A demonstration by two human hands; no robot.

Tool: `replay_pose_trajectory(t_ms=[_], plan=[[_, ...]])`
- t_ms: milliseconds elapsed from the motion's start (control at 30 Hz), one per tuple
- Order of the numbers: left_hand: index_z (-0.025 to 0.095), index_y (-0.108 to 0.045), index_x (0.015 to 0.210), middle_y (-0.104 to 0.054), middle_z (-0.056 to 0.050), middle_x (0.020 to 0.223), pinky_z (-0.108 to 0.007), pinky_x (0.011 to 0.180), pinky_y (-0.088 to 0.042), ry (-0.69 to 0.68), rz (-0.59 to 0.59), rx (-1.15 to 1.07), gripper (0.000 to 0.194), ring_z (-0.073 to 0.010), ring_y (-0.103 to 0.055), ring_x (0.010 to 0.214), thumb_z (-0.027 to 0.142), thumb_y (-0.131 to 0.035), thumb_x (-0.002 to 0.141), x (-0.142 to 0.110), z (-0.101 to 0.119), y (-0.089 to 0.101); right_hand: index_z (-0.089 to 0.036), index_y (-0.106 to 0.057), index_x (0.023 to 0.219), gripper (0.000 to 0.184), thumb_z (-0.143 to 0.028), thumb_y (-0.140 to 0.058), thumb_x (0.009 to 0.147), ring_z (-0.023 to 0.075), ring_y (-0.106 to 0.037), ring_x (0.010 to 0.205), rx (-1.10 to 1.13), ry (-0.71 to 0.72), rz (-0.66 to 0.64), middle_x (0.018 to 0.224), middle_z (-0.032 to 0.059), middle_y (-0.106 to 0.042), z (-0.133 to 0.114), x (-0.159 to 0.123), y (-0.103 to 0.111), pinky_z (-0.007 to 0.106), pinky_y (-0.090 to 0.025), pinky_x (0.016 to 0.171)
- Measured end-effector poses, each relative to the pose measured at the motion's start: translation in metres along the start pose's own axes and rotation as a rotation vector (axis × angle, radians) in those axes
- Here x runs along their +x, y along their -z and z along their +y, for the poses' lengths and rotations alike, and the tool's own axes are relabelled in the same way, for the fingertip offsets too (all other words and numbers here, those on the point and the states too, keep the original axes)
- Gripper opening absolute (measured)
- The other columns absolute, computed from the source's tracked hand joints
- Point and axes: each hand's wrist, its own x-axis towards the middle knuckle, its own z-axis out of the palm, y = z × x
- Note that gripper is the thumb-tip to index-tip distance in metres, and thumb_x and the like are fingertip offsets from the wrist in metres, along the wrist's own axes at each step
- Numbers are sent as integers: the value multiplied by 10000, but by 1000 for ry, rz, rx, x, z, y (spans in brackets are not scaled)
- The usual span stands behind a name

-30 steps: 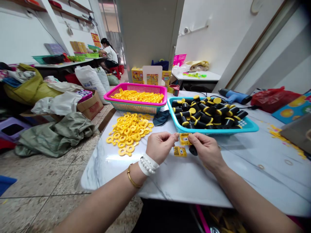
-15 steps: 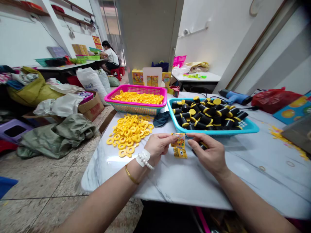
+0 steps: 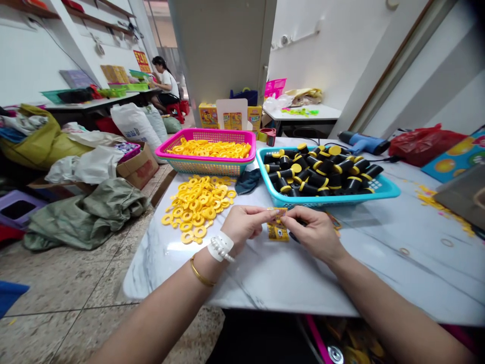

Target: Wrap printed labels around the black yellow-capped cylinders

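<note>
Between my hands is a small yellow printed label (image 3: 278, 233), its lower part hanging down with dark print. My left hand (image 3: 242, 222) pinches it at the upper left between thumb and fingers. At its upper right edge, the thumb and fingertips of my right hand (image 3: 316, 233) are closed on the label too. A dark object shows slightly under the right fingers, mostly hidden. Left of my hands lies a pile of flat yellow rings (image 3: 199, 202). Black cylinders with yellow caps (image 3: 316, 174) fill a blue basket (image 3: 341, 200) just behind my right hand.
A pink basket (image 3: 170, 154) of yellow pieces stands at the back of the marbled table (image 3: 242, 283), beside a dark cloth (image 3: 248, 181). Back right are a blue heat gun (image 3: 366, 143) and a red bag (image 3: 424, 144). A co-worker (image 3: 165, 83) sits at a far table.
My right fingers have closed in on the label's right edge, and its upper part has tilted. The black cylinder in my right hand is now mostly hidden. The view has shifted slightly.
</note>
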Motion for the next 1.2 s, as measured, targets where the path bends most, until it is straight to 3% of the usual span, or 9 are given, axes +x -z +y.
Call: replay_pose_trajectory(t_ms=[133, 233, 433, 567, 667, 767, 833, 1000, 1200], plan=[[109, -724, 736, -500, 34, 475, -228, 410, -153, 68, -7, -8, 402, -54, -372, 401, 454, -866, 587, 8, -8, 2, -193, -681, 775, 206, -350, -606, 884, 163, -586, 719, -69, 2, -84, 765, 19, -682, -2, 1, 2, 289, -445, 680], [128, -671, 728, -566, 17, 546, -220, 394, -152, 51, 14, -7, 377, -50, -379, 385, 454, -830, 627, 16, -12, 8, -194, -632, 782, 235, -392, -576, 896, 149, -544, 683, -24, -117, -237, 741, 9, -634, -5, 3, 8, 271, -426, 627], [139, -724, 797, -652, -2, 662, -212, 514, -349, -208, -104, 420, 124, -81, -486, 525, 235, -647, 784, 17, -12, 14, -202, -673, 942, 277, -449, -681, 818, 132, -528, 602, 11, -244, -312, 722, -6, -641, -5, 2, 15, 242, -388, 534], [157, -732, 813, -695, -6, 703, -214, 592, -392, -388, -327, 759, 171, -118, -582, 633, 113, -571, 779, 8, -16, 3, -177, -709, 957, 270, -414, -679, 831, 137, -551, 629, 30, -259, -481, 728, 5, -655, -2, 2, 15, 241, -402, 554], [152, -673, 859, -689, -2, 699, -213, 588, -399, -404, -375, 805, 113, -118, -582, 609, 129, -629, 758, 4, -16, 0, -164, -716, 808, 211, -374, -691, 818, 144, -558, 677, 46, -271, -635, 751, 15, -670, 0, 3, 17, 246, -410, 587], [168, -595, 973, -694, 17, 706, -212, 602, -424, -382, -330, 727, 252, -109, -580, 590, 100, -624, 732, 5, -12, 4, -168, -730, 838, 231, -390, -668, 837, 121, -500, 618, 32, -311, -724, 719, -1, -638, -1, 3, 20, 240, -359, 542], [183, -544, 1003, -706, 24, 723, -211, 608, -435, -376, -309, 674, 300, -106, -587, 589, 86, -602, 725, 8, -10, 8, -170, -724, 852, 238, -401, -671, 838, 113, -472, 594, -9, -295, -718, 688, -11, -603, -3, 3, 21, 239, -336, 523], [200, -479, 1013, -694, 42, 697, -208, 582, -417, -380, -339, 685, 344, -108, -589, 567, 74, -588, 712, 9, -11, 12, -197, -727, 1011, 317, -430, -732, 797, 120, -483, 612, 27, -260, -489, 707, -18, -584, -6, 3, 21, 245, -371, 548], [207, -481, 973, -687, 28, 709, -213, 572, -405, -413, -340, 660, 262, -109, -573, 565, 90, -566, 754, 8, -13, 8, -175, -723, 709, 234, -398, -733, 779, 134, -539, 626, 119, -323, -621, 681, 9, -660, -7, 2, 17, 250, -401, 564]])
